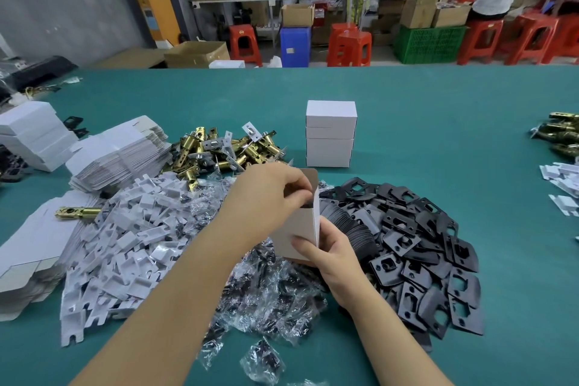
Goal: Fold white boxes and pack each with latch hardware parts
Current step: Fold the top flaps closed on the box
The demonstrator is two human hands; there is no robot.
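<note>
- The left hand (269,194) was bare, with no glove and no ring to be seen.
- The right hand (326,247) was bare too, with short plain nails.
- Both forearms were uncovered up to the picture's lower edge; no sleeve, watch or bracelet showed.

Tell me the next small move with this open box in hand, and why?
Probably let go of what the left hand is putting in, then fold the flap shut. The right hand holds the white box upright with its top open, the left fingers are at the opening, and something dark shows inside.
</note>
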